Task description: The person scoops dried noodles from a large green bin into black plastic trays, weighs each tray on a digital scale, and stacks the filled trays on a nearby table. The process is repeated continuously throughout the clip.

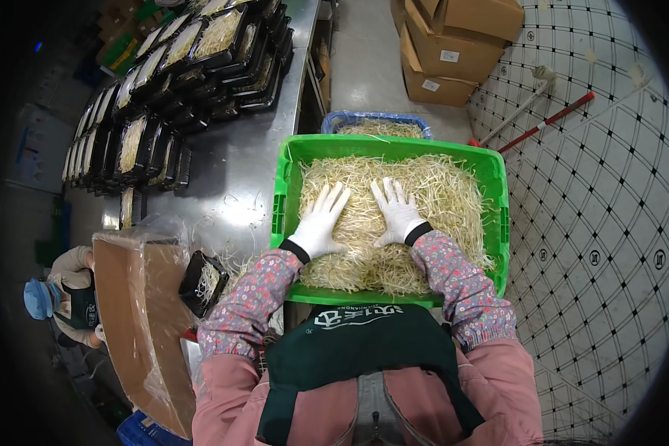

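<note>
A green plastic crate (390, 144) stands right before me, heaped with pale bean sprouts (362, 223). My left hand (320, 223), in a white glove, rests on the sprouts at the left, its fingers spread and pointing away from me. To its right my right hand (396, 214), gloved the same way, lies on the heap with fingers apart. Neither hand grips anything that I can see. Beside my left forearm a black plastic tray (202, 284) sits tilted with a few sprouts in it, and loose sprouts (235, 268) lie around it.
Stacked sprout-filled black trays (223, 39) crowd the steel table (228, 156). An open cardboard box (150, 290) with a plastic liner is at left, a person (72, 301) beyond it. Past the crate are a blue-lined basket (379, 118), cardboard boxes (451, 53) and a red-handled pole (552, 120).
</note>
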### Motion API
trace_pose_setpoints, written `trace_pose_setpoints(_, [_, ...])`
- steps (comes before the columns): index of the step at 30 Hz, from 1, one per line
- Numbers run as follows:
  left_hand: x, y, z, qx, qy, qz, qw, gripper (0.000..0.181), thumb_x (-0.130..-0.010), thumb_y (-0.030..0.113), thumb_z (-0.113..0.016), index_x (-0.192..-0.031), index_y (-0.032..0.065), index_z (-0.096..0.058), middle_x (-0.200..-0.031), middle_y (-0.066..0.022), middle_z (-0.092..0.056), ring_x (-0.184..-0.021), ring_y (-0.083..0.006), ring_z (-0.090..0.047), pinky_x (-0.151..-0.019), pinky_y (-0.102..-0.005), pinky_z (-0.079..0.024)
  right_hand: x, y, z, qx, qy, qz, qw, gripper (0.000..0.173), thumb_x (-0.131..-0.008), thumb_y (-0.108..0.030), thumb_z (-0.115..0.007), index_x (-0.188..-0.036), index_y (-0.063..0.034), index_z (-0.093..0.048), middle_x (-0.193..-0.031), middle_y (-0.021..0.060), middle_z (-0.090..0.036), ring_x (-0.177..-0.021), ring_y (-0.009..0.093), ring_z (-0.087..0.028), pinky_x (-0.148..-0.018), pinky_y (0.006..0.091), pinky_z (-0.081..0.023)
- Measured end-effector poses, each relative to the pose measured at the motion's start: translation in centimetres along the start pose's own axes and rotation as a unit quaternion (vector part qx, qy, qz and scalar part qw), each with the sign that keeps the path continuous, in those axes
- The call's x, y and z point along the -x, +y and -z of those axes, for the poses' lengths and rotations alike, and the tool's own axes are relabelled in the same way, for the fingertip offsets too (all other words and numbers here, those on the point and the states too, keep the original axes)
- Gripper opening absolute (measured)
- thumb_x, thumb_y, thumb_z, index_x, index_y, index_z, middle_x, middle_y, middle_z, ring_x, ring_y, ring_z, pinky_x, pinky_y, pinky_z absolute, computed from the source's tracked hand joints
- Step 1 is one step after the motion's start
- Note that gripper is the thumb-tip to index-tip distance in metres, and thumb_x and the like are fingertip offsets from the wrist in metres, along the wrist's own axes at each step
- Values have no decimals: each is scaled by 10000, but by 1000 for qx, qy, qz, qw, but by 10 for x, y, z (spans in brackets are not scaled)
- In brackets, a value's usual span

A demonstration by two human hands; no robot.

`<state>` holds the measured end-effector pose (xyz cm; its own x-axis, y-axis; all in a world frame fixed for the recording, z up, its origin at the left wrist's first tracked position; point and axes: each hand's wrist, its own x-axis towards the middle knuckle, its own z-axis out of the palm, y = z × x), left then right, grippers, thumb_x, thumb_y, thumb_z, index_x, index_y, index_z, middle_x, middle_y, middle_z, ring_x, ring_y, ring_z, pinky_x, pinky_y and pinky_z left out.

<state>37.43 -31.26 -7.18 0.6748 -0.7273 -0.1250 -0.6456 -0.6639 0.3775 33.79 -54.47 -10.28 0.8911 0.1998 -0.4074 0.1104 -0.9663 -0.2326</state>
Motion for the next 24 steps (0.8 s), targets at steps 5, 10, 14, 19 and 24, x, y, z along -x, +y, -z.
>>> trace_pose_setpoints(5, [-39, -18, -52, 79, -97, 146, 981, 1454, -480, 299, -940, -1556, 85, 15, -1561, -243, -188, -1355, -466, -358, -1072, -495, -418, -8, -8, -36, 17, 6, -44, 999, 983, -756, -269, -764, -1533, -67, -198, -1490, 197, -409, -1344, 347, -443, -1081, 495, -382])
trace_pose_setpoints(10, [-34, -21, -59, 52, -112, 185, 975, 478, -788, 121, -649, -1240, 17, -532, -1093, -260, -651, -1007, -392, -648, -890, -447, -510, -20, 34, -68, -77, 38, 20, 996, 364, -840, -74, -522, -1195, -38, -594, -1165, 195, -655, -1057, 334, -645, -902, 436, -516])
trace_pose_setpoints(14, [-5, -34, -68, 79, -25, 104, 991, 466, -765, 88, -651, -1222, 49, -568, -1146, -219, -648, -1027, -382, -643, -884, -440, -517, -6, 68, 17, -99, 47, -92, 990, 334, -854, -85, -527, -1171, -37, -619, -1095, 209, -671, -1026, 357, -648, -911, 430, -514])
trace_pose_setpoints(19, [12, -23, -60, 111, 29, 52, 992, 650, -767, 85, -643, -1393, 166, -487, -1257, -147, -600, -1106, -330, -608, -922, -411, -509, -26, 44, 32, -253, 171, -35, 952, 329, -871, -168, -608, -1188, -79, -620, -1101, 184, -677, -1064, 341, -638, -944, 419, -502])
trace_pose_setpoints(24, [38, -29, -67, 176, 69, 173, 967, 1084, -692, 287, -829, -1527, 7, -197, -1513, -262, -310, -1400, -387, -323, -1152, -397, -302, -58, 5, -4, -81, -111, 61, 989, 890, -797, -107, -635, -1546, -26, -161, -1569, 265, -225, -1437, 377, -297, -1180, 363, -275])
